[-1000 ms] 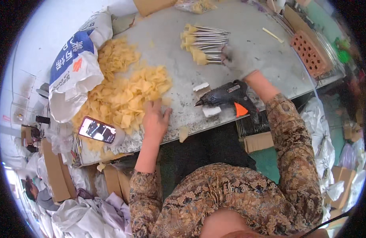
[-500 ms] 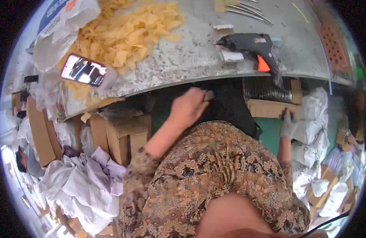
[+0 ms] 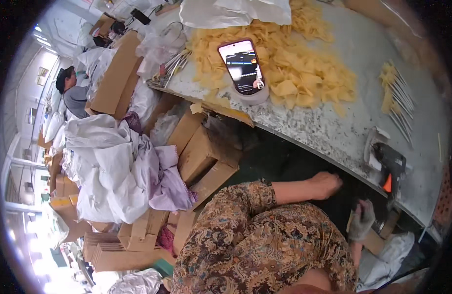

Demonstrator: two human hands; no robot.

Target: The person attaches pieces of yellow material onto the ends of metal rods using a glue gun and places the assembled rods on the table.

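Note:
My left hand (image 3: 327, 184) is bare and hangs below the table's front edge, over my patterned lap, with its fingers curled in and nothing visible in them. My right hand (image 3: 362, 220) wears a grey glove and is lower down, under the table, its fingers apart against a small cardboard box (image 3: 378, 234). Just above both hands, on the grey table (image 3: 329, 132), a black hot-glue gun (image 3: 391, 165) with an orange trigger lies near the edge.
A phone (image 3: 243, 65) on a round stand sits amid a heap of yellow petals (image 3: 294, 81). Wire stems with yellow tips (image 3: 396, 95) lie farther right. Cardboard boxes (image 3: 201, 152) and white sacks (image 3: 111, 166) crowd the floor to the left. Another person (image 3: 71, 90) sits far left.
My head has turned left and down, so the table has swung to the upper right. Both hands have come off the table and are now beneath its edge.

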